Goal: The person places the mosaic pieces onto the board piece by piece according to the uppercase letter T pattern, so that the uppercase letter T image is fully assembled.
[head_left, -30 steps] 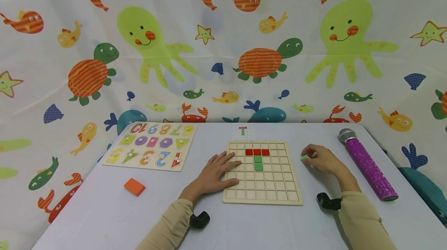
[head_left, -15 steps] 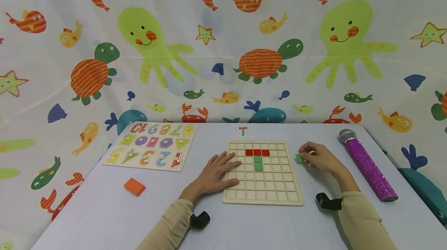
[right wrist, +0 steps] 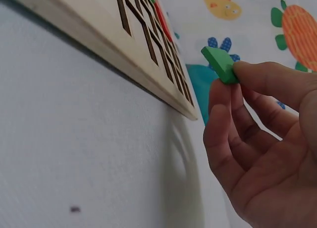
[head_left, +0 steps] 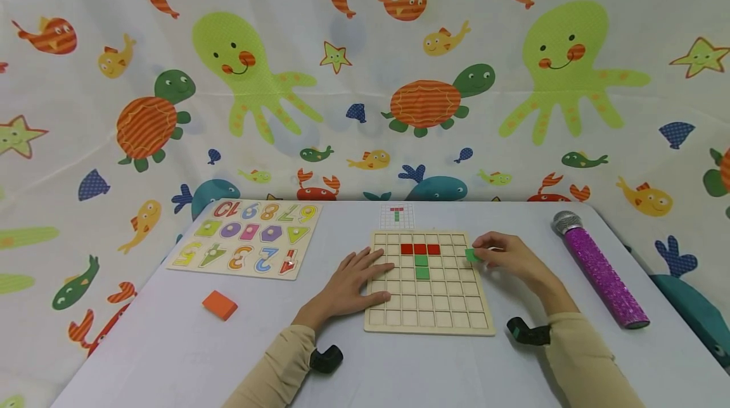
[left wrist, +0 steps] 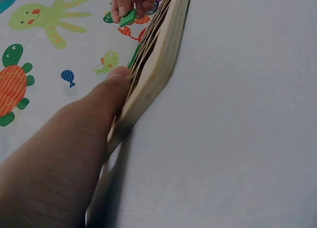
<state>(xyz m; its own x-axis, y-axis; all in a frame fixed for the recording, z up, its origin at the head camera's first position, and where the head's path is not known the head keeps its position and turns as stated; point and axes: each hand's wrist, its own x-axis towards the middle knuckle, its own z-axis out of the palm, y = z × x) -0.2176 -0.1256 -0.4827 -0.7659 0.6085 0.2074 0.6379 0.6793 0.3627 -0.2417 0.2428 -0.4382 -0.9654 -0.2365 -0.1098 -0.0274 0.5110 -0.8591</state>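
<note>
Between thumb and fingertips, my right hand (head_left: 510, 259) pinches a small green square tile (right wrist: 219, 65). In the head view that tile overlaps the right edge of a wooden grid board (head_left: 428, 325). My left hand (head_left: 355, 281) lies spread with straight fingers on the board's left edge; its thumb (left wrist: 111, 89) shows on the rim in the left wrist view. Three red tiles (head_left: 419, 248) form a row in the board's grid, and two green tiles (head_left: 422, 273) sit in a column under the middle one.
Behind the board lies a small printed grid card (head_left: 397, 218) with a red and green T. A number puzzle board (head_left: 230, 237) is at the back left, an orange block (head_left: 219, 305) in front of it. On the right lies a purple glitter microphone (head_left: 607, 278).
My right hand has moved left with the green tile, from beside the board to over its right edge. The tile has turned to show its face. My left hand has stayed put.
</note>
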